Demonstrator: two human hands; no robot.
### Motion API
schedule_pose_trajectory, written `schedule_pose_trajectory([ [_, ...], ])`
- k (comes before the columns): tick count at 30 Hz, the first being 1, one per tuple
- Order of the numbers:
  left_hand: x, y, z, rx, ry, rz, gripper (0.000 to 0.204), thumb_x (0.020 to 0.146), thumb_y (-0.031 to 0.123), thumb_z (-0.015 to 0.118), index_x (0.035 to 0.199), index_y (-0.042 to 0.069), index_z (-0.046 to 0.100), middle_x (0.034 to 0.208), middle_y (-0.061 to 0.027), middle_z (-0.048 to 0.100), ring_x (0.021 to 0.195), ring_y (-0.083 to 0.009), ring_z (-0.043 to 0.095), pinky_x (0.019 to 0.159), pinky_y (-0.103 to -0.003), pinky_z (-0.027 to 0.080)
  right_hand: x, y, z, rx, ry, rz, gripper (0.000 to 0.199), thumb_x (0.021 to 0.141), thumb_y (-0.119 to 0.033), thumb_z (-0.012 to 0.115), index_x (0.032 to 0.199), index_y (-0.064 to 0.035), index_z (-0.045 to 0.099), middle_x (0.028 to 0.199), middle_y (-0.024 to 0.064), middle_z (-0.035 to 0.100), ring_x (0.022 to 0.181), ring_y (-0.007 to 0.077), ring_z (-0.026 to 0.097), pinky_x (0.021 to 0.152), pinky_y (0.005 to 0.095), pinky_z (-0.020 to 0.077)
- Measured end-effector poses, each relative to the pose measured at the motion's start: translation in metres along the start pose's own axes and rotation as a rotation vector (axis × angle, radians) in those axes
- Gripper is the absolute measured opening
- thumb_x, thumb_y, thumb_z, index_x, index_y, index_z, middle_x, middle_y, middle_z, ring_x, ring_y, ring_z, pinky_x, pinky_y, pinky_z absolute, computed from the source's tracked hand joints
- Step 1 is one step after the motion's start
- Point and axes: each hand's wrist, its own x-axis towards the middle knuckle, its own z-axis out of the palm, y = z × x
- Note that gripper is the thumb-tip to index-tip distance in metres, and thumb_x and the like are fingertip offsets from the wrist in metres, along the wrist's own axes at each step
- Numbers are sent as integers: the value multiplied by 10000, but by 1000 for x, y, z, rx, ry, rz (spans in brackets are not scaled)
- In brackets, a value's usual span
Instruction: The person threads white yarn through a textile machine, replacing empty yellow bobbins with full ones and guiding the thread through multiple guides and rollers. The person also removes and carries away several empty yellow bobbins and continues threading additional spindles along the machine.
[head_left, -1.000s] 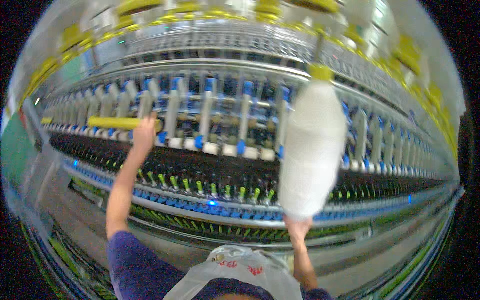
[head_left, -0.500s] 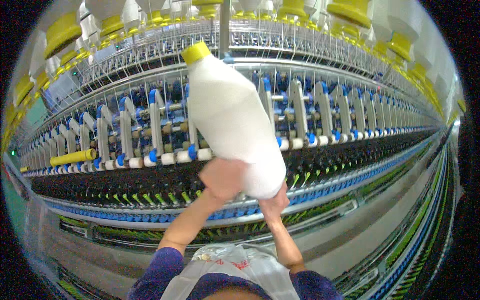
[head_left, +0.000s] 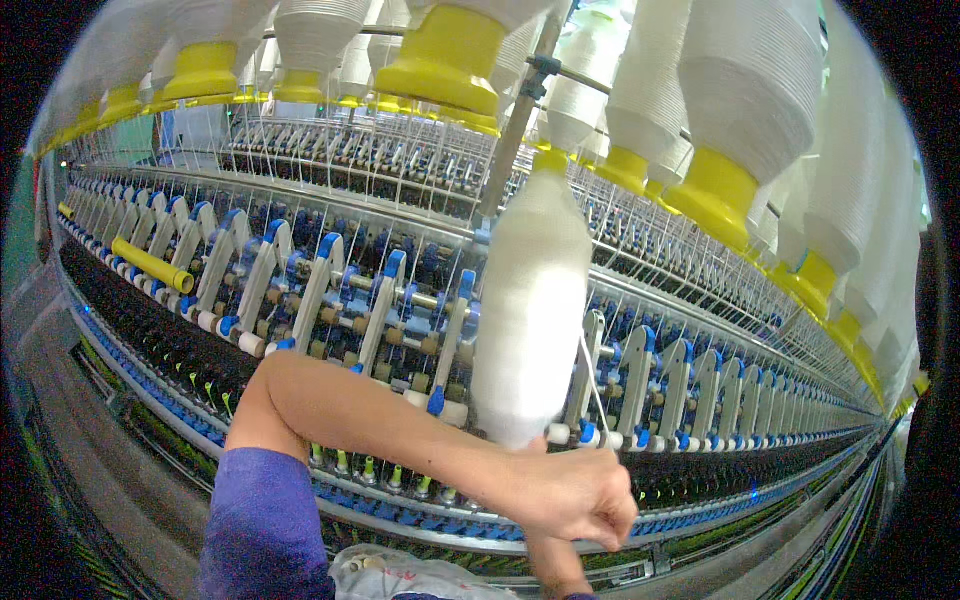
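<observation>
While upright, one white bobbin [head_left: 530,310], two hands.

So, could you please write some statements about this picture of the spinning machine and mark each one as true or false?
1. A big white bobbin stands upright in front of the machine. True.
2. The left hand is below the bobbin's lower end. True.
3. The bobbin has a red tip on top. False: its tip is yellow.
4. A yellow tube lies on the machine at the left. True.
5. The left sleeve is green. False: it is purple.
6. The bobbins hanging overhead have blue bases. False: their bases are yellow.
</observation>
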Motion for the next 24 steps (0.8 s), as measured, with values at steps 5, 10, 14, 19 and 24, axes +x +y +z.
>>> schedule_pose_trajectory([
  [5,-28,-25,-43,39,169,-158,160,825,126,623,906,-10,646,758,-127,668,653,-183,645,613,-307,503,166,-46,5,185,177,70,317,589,-59,711,887,-1,623,803,89,627,764,160,602,656,328,484],
  [10,-45,-51,-93,-85,366,-469,199,857,179,633,930,-4,658,761,-55,682,673,-75,625,578,-235,508,319,-68,2,15,192,-331,308,641,-23,684,940,-14,610,735,54,621,670,162,591,599,330,486],
  [14,-47,-75,-126,-132,466,-481,184,883,169,605,885,-4,666,717,-75,662,630,-127,650,548,-253,543,399,-108,5,188,300,-304,260,706,-47,675,957,-22,609,748,47,622,668,145,581,604,318,484],
  [19,-40,-97,-154,-200,529,-603,214,879,208,616,905,-1,658,701,-76,655,599,-133,641,553,-268,546,445,-151,0,279,300,-314,251,741,-86,661,977,-21,602,799,51,623,719,139,581,616,307,481],
  [24,-13,-116,-200,223,692,-449,155,844,136,586,829,7,670,673,-76,657,587,-121,632,518,-274,516,471,-154,-15,258,284,-290,250,776,-125,647,996,-20,595,849,55,624,771,133,580,627,296,479],
])
